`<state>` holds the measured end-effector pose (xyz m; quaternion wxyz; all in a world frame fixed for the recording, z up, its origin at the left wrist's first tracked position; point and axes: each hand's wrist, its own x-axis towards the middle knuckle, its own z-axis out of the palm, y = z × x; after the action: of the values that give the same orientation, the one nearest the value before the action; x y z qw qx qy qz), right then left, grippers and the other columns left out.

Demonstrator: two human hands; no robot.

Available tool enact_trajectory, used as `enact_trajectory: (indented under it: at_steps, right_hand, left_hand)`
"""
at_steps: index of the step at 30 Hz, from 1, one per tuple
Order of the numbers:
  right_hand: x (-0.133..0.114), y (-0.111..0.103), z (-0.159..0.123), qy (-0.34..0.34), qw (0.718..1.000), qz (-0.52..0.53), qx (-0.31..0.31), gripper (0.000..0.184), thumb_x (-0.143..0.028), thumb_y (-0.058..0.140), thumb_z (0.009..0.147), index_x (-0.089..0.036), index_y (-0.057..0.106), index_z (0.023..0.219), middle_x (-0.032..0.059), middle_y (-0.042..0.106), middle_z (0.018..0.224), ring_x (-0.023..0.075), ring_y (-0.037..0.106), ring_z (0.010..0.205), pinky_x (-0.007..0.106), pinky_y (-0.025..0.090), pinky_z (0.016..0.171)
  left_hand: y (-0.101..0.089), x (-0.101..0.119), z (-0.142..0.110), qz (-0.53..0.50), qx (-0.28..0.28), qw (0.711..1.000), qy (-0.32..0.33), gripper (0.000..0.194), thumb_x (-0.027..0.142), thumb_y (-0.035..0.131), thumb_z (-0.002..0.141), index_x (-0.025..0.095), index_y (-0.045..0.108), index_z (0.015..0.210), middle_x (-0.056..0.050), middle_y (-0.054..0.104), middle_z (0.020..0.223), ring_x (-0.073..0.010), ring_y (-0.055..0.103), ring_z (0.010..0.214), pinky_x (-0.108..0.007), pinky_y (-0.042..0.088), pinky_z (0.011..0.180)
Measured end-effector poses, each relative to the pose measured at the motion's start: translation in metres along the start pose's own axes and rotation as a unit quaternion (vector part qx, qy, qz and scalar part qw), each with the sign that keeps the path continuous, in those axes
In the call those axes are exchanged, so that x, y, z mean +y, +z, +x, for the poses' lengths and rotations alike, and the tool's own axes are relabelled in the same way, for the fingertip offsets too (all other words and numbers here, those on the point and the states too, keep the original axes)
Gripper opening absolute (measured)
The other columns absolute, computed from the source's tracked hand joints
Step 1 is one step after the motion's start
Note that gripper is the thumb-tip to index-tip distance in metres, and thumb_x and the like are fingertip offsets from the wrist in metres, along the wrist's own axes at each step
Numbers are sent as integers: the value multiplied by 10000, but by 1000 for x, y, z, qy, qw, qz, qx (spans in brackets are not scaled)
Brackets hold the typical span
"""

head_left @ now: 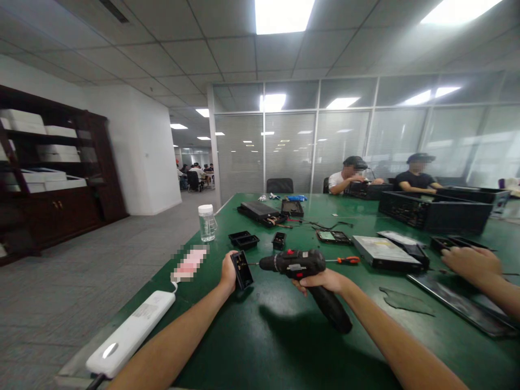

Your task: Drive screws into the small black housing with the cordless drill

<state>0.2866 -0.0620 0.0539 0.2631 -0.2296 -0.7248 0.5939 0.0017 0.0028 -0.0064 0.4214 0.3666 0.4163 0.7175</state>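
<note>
No readable text: print on the drill (309, 263), power strip (132, 330) and silver-topped drive (384, 251) too blurred.

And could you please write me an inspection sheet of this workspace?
Surface: green table, shiny, with a shadow falling across it.
Job's things: black tray, held tilted; drill, its bit pointing at the tray, contact unclear.
Clutter: orange-handled screwdriver, jar with a white lid, small black boxes, disc drive.
Hands: left hand grips the tray; right hand grips the drill.
Cables: thin dark wires lie on the table; cords leave both ends of a long white case.
Surroundings: another person's hand at the right; two people seated beyond; wooden cabinet at the left; glass partition behind.
</note>
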Motion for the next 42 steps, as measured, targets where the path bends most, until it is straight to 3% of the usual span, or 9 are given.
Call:
enact_trajectory:
  at_steps: [33, 42]
  right_hand:
    - [0, -1, 0, -16, 1000, -11, -17, 297, -353, 669, 740, -84, 591, 840, 25, 533, 691, 136, 526, 651, 294, 448, 671]
    - [4, -1, 0, 0, 1000, 2, 6, 314, -353, 692, 714, -86, 592, 847, 32, 547, 706, 139, 531, 664, 297, 460, 664]
  left_hand:
    - [0, -2, 2, 3, 4, 1000, -2, 296, 445, 494, 670, 186, 604, 763, 13, 563, 616, -155, 530, 574, -273, 418, 564]
    - [-1, -2, 2, 1, 3, 1000, -1, 293, 450, 501, 662, 191, 596, 760, 13, 567, 625, -155, 532, 587, -271, 419, 575]
